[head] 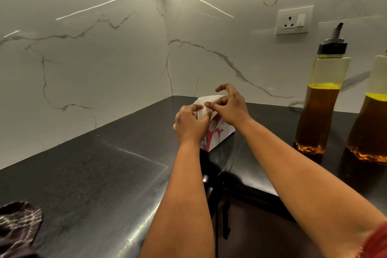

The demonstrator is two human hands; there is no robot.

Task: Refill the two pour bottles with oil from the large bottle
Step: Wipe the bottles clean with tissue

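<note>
Print on the tissue box (217,135) is red and pink flourishes on white with a blue patch at the near corner, but no word on it can be read, and the hands cover most of its top. Both hands work at the white tissue (206,100) that rises from the box: the left hand (189,124) has its fingers curled over the tissue and the box top, and the right hand (230,107) pinches the tissue between thumb and a bent finger, with its other fingers lifted and curled. The box sits on the black stone counter (94,174) near the corner of the white marbled wall. Well to the right stand the two pour bottles, upright and close together; the nearer-to-centre bottle (320,107) has a black collar and a dark spout, clear shoulders and amber oil with a yellow-green rim to about two thirds. The second bottle (370,128) is cut off by the right edge, its top hidden. A dark patterned cloth (18,226) lies at the lower left, partly out of frame. A socket plate (294,20) is on the wall.
</note>
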